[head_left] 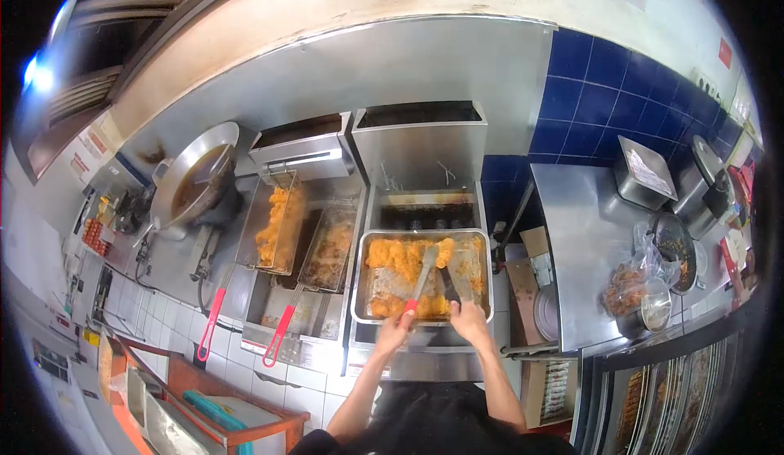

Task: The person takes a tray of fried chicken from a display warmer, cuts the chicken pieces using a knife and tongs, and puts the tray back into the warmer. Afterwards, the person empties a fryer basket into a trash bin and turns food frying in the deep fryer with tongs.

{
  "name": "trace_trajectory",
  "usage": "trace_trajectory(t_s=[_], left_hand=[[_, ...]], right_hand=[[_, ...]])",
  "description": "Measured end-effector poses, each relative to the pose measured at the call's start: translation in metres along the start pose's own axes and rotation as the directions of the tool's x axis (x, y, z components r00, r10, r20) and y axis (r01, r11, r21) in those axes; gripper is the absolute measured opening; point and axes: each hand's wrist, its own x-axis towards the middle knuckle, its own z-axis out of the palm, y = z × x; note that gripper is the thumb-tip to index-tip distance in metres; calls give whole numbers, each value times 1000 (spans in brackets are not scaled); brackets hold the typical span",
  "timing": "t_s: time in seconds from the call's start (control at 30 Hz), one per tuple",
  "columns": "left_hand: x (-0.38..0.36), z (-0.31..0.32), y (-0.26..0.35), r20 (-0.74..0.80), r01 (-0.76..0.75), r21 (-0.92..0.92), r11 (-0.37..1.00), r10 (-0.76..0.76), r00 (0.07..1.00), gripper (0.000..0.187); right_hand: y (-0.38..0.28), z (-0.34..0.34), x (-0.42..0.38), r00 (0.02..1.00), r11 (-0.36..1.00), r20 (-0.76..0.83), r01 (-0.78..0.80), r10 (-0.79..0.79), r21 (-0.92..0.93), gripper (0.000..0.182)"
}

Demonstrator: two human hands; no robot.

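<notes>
My left hand (395, 332) is closed around the red grip of a long metal utensil (425, 269), whose rounded silver end reaches into the tray. My right hand (469, 322) grips a second, darker metal utensil (448, 283), also angled down over the food. Both tips are near a piece of golden fried chicken (445, 251) toward the back of the tray. The rectangular metal tray (357, 292) lies in front of me on the fryer, with more breaded chicken (388, 251) along its back and front. Fingers partly hide both handles.
Left of the tray, a fryer basket (279, 222) holds fried chicken; beside it another basket (331, 247) sits lower. Their red handles (279, 336) stick out toward me. A large wok (194, 179) with oil stands farther left. On the right, a steel table (576, 234) carries pots and bagged food.
</notes>
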Motion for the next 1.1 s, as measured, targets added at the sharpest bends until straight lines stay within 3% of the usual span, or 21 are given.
trace_trajectory(t_s=[0.03, 0.07, 0.17, 0.2, 0.27, 0.3, 0.33, 0.37, 0.47, 0.53, 0.6, 0.63, 0.67, 0.73, 0.8, 0.97, 1.07, 1.1], left_hand=[[-7, -8, -1, -99, -41, 96, 995, 50, 994, 48], [-16, -13, 0, -102, -35, 97, 995, 45, 994, 48], [-31, -29, -3, -226, -112, 456, 883, 237, 945, 49], [-38, -36, 0, -243, -104, 447, 888, 233, 942, 49], [-72, -44, 13, -263, -162, 490, 856, 322, 909, 50], [-91, -48, 23, -290, -188, 426, 885, 330, 898, 52], [-105, -54, 27, -307, -251, 515, 820, 450, 839, 46], [-118, -65, 29, -308, -151, 560, 815, 374, 875, 49], [-143, -90, 49, -328, 125, 713, 690, 171, 929, 50], [-145, -104, 49, -335, 132, 730, 671, 184, 924, 48], [-143, -113, 63, -283, 192, 794, 576, 71, 957, 46], [-143, -115, 73, -277, 194, 781, 593, 50, 960, 46], [-131, -131, 52, -233, 130, 834, 537, 128, 964, 47], [-119, -150, 59, -193, 277, 713, 644, -200, 961, 55], [-113, -170, 51, -152, 266, 674, 690, -223, 963, 57], [-98, -207, 54, -34, 330, 543, 772, -373, 927, 62], [-69, -219, 47, 89, 244, 602, 760, -368, 925, 70], [-69, -220, 56, 70, 289, 588, 756, -403, 912, 66]], right_hand=[[-5, 8, 2, 998, 999, 42, 38, -39, 10, 38], [-6, 15, 1, 998, 999, 48, 37, -37, 12, 38], [-8, 17, -5, 994, 999, 105, 41, -38, -29, 39], [-8, 5, -11, 992, 998, 117, 56, -51, -33, 39], [-5, -22, -33, 986, 994, 139, -83, 92, -74, 39], [-2, -34, -45, 983, 993, 157, -84, 96, -82, 39], [1, -45, -55, 987, 984, 90, -119, 131, -132, 39], [3, -55, -65, 986, 971, 19, -159, 165, -179, 38], [0, -76, -81, 977, 951, 30, -200, 213, -235, 37], [-10, -81, -86, 975, 947, 58, -194, 215, -256, 36], [-25, -82, -90, 990, 976, 119, -46, 73, -214, 36], [-34, -79, -87, 989, 976, 125, -46, 74, -211, 36], [-45, -77, -84, 980, 977, 197, 2, 40, -211, 35], [-46, -67, -82, 965, 978, 263, 46, 10, -205, 34], [-44, -52, -73, 937, 966, 347, 134, -50, -222, 34], [-47, -54, -66, 928, 981, 373, 75, -4, -177, 36], [-39, -40, -58, 916, 985, 400, 81, -14, -152, 37], [-38, -40, -55, 915, 985, 404, 81, -14, -149, 37]])
